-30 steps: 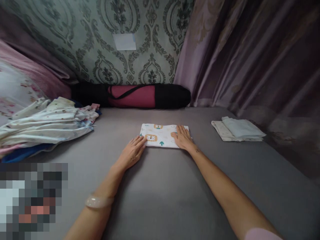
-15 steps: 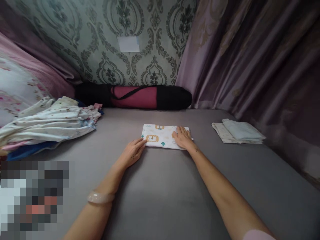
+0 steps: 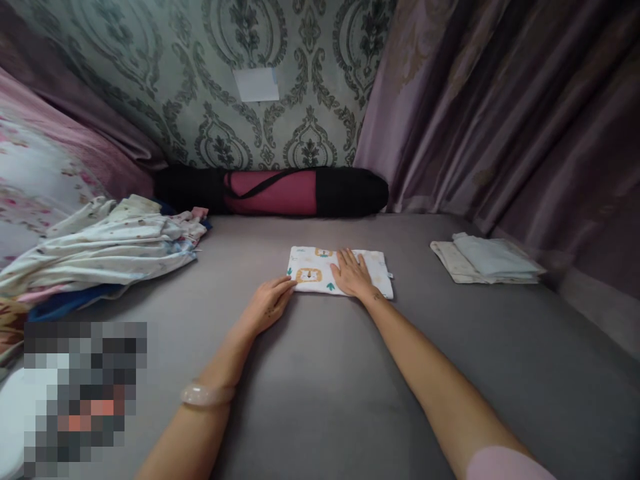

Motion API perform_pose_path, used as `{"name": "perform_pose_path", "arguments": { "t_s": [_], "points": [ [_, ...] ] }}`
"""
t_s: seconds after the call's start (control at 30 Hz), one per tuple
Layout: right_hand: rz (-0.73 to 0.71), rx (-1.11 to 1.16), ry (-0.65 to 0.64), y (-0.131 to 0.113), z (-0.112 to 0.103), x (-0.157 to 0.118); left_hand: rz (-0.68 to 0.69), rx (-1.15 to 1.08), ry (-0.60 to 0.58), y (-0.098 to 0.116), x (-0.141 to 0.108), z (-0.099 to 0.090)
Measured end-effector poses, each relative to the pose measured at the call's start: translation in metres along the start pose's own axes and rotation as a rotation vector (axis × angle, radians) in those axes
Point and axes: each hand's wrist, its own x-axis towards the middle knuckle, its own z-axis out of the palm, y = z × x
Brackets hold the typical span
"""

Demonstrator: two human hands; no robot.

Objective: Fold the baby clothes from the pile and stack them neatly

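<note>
A folded white cloth (image 3: 310, 285) printed with orange lion faces and green leaves lies flat in front of me, a small tag sticking out at its right edge. My right hand (image 3: 354, 275) rests palm down on top of it, a little right of the middle, fingers spread. At the cloth's near left corner is my left hand (image 3: 273, 301), its fingertips touching the edge and its fingers stretched out close together. The left thumb is hidden from view. Beneath everything is a grey bed sheet (image 3: 320, 387).
A pile of crumpled clothes (image 3: 115, 233) lies to the left. On the right sit folded cloths (image 3: 490, 260). A long black and dark-red bag (image 3: 270, 192) runs along the patterned wall, between curtains (image 3: 425, 120). The lower left is pixelated.
My right hand has slid left across the cloth, from its right end toward the middle. My left hand has stayed at the corner. The view has shifted slightly.
</note>
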Motion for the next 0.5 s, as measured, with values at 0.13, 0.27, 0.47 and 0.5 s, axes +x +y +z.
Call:
{"name": "perform_pose_path", "arguments": {
  "t_s": [0.13, 0.27, 0.47, 0.5],
  "points": [
    [0.021, -0.007, -0.059, -0.004, -0.008, 0.0, 0.031, -0.001, 0.039, -0.001, 0.0, 0.001],
    [0.012, 0.037, -0.062, -0.022, -0.017, 0.004, 0.06, -0.012, 0.078, -0.003, 0.0, 0.002],
    [-0.104, 0.109, 0.012, -0.058, -0.009, 0.015, 0.076, -0.037, 0.124, -0.006, 0.0, 0.005],
    [-0.098, 0.101, 0.026, -0.061, -0.005, 0.015, 0.079, -0.039, 0.123, -0.006, 0.0, 0.004]
  ]
}}
